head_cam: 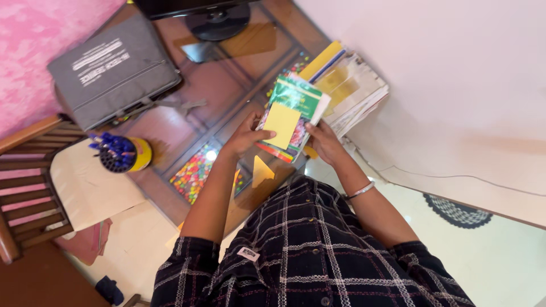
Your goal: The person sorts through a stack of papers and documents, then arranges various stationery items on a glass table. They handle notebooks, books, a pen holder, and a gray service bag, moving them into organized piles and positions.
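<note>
The person's left hand (245, 135) and right hand (324, 142) hold a small stack of colourful booklets (296, 108) between them, above the glass-topped table (193, 102). The left hand grips the stack's edge at about nine o'clock, thumb curled over the top where a yellow square of paper (281, 125) lies on the uppermost cover; the right hand closes on the opposite edge at about four o'clock, fingers tucked underneath (only the knuckles and thumb base show).

The stack looks light and thin — glossy covers that would probably slide over one another, and the loose yellow sheet seems the likeliest piece to slip off. Pinching across both side edges, with a thumb pressing the sheet down, seems the safest hold; the booklets would bend if gripped at one corner only.

At one o'clock from the hands a pile of papers (352, 85) sits on the table's corner. At nine o'clock stands a yellow pen holder (126, 153) full of blue pens, and at eleven o'clock lies a dark grey bag (114, 68).
</note>
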